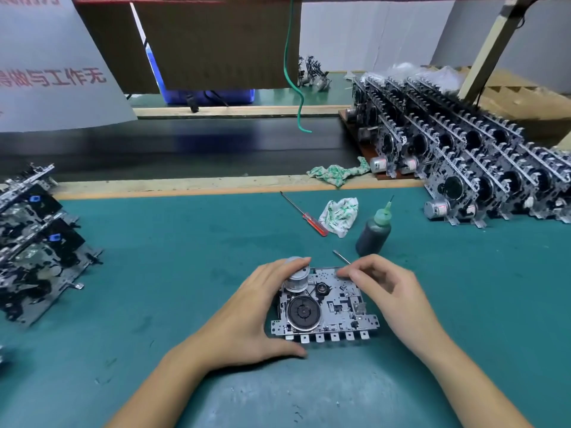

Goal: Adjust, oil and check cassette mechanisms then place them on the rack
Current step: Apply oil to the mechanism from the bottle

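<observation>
Presently the stamped grey metal cassette mechanism lies flat on the green bench mat; left hand grips its motor side, fingers curled; right hand pinches a thin metal tool; judged light, rigid, sharp-edged, delicate; hold by frame edges.

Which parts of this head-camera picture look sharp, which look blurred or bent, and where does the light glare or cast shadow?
Head view: the cassette mechanism between the left hand and right hand is sharp; the black belt behind is smeared and carries a soft sheen; wide-angle bending curves the wooden table edge and the rack of mechanisms; lighting is even, with only faint shadows under the hands.
</observation>
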The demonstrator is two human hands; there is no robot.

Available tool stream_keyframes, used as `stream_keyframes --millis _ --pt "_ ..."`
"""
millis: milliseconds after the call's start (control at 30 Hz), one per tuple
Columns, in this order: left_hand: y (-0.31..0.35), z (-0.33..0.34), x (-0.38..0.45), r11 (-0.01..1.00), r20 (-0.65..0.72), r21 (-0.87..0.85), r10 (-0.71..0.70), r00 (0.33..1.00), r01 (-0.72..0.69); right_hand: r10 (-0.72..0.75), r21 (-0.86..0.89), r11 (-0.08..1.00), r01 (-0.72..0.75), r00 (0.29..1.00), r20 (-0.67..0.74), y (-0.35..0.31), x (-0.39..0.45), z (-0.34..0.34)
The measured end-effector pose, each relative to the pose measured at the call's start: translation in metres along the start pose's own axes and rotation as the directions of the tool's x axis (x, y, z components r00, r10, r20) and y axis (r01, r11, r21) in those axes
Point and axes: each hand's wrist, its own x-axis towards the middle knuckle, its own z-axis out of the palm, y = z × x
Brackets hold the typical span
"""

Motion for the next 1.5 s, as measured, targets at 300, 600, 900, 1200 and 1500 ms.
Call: stream_keyframes --millis 300,600,900,1200,1500 --pt "0.005 0.002 0.001 0.999 -0.064 0.027 -0.015 0.998 0.017 -0.197 -0.191 0.975 0.117 0.852 -0.485 0.007 0.007 -0.016" --pt "0.004 0.006 0.002 0.992 -0.105 0.119 -0.02 0.994 0.033 0.046 -0.216 0.967 -0.138 0.922 -0.384 0.018 0.035 -0.019" --pt "0.003 0.003 0.002 0.993 -0.112 0.093 -0.06 0.992 0.07 0.018 -0.109 0.992 -0.059 0.94 -0.341 -0.001 0.039 -0.011" --pt "0.001 0.005 0.004 0.994 -0.09 0.088 -0.056 0.994 0.064 0.081 0.631 0.764 0.134 0.951 -0.3 -0.053 -0.013 0.03" --pt "-0.003 0.007 0.004 0.999 -0.1 0.042 -0.028 0.995 0.032 0.12 0.379 0.924 0.053 0.901 -0.418 -0.029 -0.011 0.075"
